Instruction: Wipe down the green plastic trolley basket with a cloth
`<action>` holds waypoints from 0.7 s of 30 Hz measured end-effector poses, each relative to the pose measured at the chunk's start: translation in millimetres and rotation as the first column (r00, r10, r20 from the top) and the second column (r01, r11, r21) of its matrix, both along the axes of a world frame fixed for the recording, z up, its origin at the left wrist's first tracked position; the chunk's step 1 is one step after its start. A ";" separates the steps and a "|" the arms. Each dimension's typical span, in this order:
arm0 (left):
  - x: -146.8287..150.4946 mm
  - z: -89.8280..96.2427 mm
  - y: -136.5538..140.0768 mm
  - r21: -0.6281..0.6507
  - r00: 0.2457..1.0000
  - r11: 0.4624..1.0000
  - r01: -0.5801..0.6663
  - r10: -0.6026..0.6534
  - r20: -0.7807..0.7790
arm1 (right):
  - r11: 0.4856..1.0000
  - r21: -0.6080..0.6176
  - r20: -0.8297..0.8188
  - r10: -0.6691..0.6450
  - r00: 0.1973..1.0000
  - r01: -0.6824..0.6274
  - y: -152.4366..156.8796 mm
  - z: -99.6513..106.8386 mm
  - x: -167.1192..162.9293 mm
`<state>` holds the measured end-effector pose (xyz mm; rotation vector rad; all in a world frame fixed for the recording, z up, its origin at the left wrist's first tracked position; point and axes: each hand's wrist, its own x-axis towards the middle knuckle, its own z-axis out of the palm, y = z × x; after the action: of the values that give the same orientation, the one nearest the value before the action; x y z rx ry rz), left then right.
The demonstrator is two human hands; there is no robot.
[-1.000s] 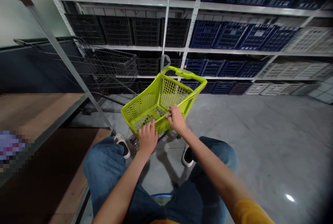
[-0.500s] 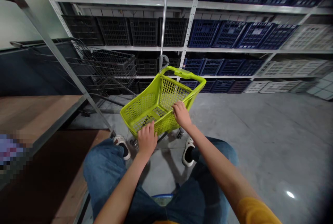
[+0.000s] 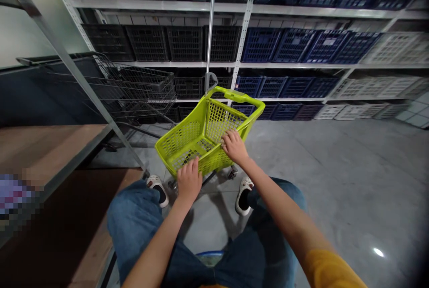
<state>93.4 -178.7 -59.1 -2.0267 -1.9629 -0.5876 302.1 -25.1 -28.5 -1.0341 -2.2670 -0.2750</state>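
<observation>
A lime-green plastic shopping cart (image 3: 187, 132) stands on the floor in front of my knees, its basket showing nothing inside. My left hand (image 3: 189, 181) is curled over the near rim toward the cart's lower left end. Farther along the same rim, near the handle end, my right hand (image 3: 233, 146) is closed, fingers bent over the edge. Parts of the fingertips of both hands are hidden. A grey curved hook and a metal pole (image 3: 210, 33) with a white panel on top rise from the cart's back corner.
Shelving with black crates (image 3: 187, 43), blue crates (image 3: 263, 46) and white crates (image 3: 385, 49) runs across the back. A dark wire shopping cart (image 3: 140, 85) stands behind at left. A metal-framed rack with wooden shelves (image 3: 67, 138) is close on my left. Grey floor (image 3: 335, 181) extends right.
The view has tilted slightly, so the shelves sit a little lower in the picture. Both hands stay on the cart's rim, and the cart has hardly moved.
</observation>
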 end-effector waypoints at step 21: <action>11.5 -5.4 -0.7 0.026 0.999 0.999 -0.021 0.020 0.049 | 0.988 0.043 0.046 -0.147 0.988 0.145 45.5 23.3 61.9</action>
<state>104.9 -179.4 -64.5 -1.9925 -1.9903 -0.6610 364.0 20.3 -5.3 -1.1863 -2.2228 -0.4094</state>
